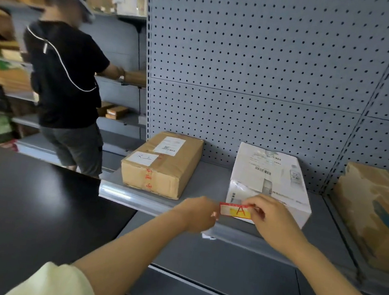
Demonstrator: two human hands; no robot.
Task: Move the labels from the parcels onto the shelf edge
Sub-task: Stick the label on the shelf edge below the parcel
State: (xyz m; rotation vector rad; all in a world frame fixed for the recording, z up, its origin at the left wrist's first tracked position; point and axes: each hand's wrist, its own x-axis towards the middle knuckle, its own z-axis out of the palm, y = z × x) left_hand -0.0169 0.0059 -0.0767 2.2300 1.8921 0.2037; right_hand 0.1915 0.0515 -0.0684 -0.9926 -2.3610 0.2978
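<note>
The label [236,210], red-bordered with a yellow patch and a red "A", is held in the air in front of the white parcel [270,181], just above the shelf edge [133,200]. The right hand [275,221] pinches its right end between thumb and fingertips. The left hand [198,214] sits at its left end with fingers curled together, but whether it grips the label cannot be told. The label is not yet on the edge strip.

The chief risk is the sticky back: if the label sags or the hands close in, it may fold on itself or cling to a finger, and pulling it free could tear it. Pressing one end down before the other is level would likely set it crooked on the strip. It could also catch on the white parcel's front face, which is just behind it.

The brown parcel [162,163] to the left carries a white label [143,158] on top, seemingly not yet moved. Another person [67,77] works at shelves further left, well apart.
</note>
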